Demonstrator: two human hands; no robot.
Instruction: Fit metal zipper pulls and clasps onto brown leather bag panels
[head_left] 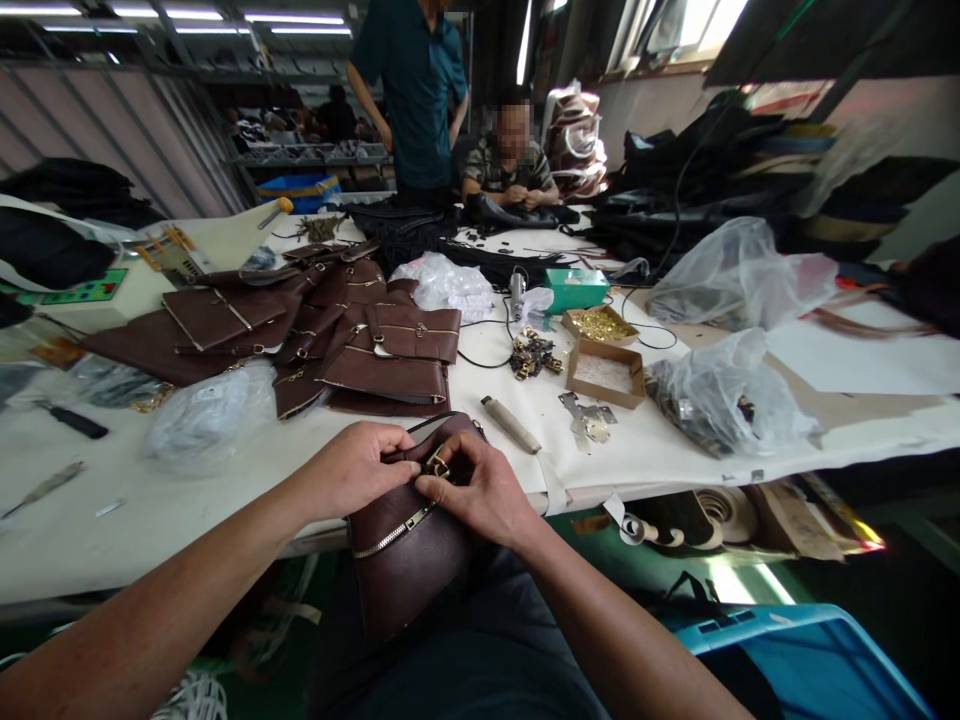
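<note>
"Brown leather piece (420, 575): where was it?"

"Under both hands, at the table's (225, 510) near edge, partly over the lap."

"The hands?"

"Left (360, 468) pinched its upper part; right (480, 490) closed narrowly on its gold-coloured buckle (437, 464)."

"Beyond?"

"A stubby rod (510, 425), then a green box (576, 290) toward the far edge."

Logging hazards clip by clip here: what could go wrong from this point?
The brown bag extends past the edge of the table and could slide if the left hand loosens. The brass fitting at the right hand might slip free. The tan stick could get knocked.
</note>
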